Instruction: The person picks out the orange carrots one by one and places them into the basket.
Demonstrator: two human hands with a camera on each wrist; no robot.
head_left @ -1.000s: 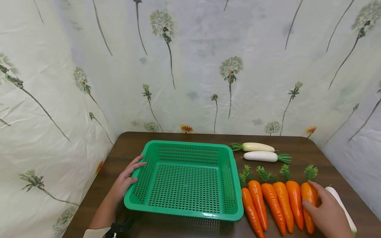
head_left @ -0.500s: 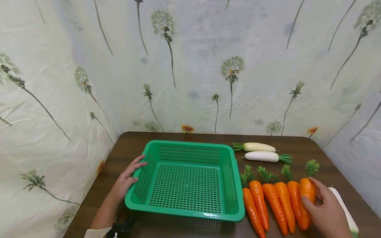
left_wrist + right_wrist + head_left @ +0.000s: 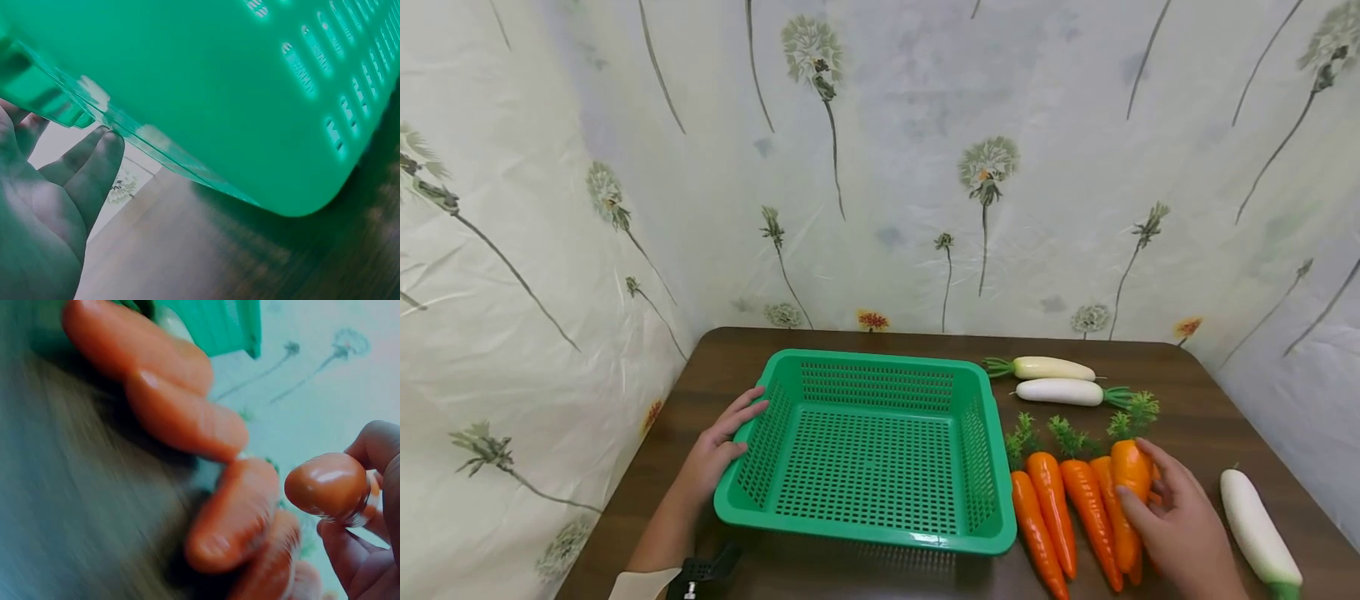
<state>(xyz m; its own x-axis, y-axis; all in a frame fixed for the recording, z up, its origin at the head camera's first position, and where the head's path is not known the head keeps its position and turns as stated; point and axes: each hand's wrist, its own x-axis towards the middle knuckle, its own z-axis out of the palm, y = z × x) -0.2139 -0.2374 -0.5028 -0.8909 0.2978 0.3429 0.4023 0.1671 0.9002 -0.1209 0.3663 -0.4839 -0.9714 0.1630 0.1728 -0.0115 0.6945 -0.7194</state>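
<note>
My left hand (image 3: 715, 462) rests against the left rim of a green plastic basket (image 3: 865, 546), its fairly straight fingers lying over the edge. In the left wrist view, fingertips touch the outer side of that rim. My right hand (image 3: 1180, 517) grips an orange carrot (image 3: 1127, 467) near its leafy top, between thumb and fingers. The carrot is over other carrots at the right end of the row, partly hiding them. In the right wrist view, the held carrot (image 3: 328, 484) points its tip at the camera, apart from the others. Several carrots (image 3: 1086, 504) lie beside the basket's right wall.
Two white radishes (image 3: 1056, 392) lie at the back right of the brown table (image 3: 1210, 400). A third white radish (image 3: 1255, 521) lies near the right edge. A dandelion-printed curtain (image 3: 887, 167) hangs behind.
My right hand has lifted the rightmost carrot and moved it left over its neighbours, away from the white radish on the right. My left hand has stayed on the basket's rim.
</note>
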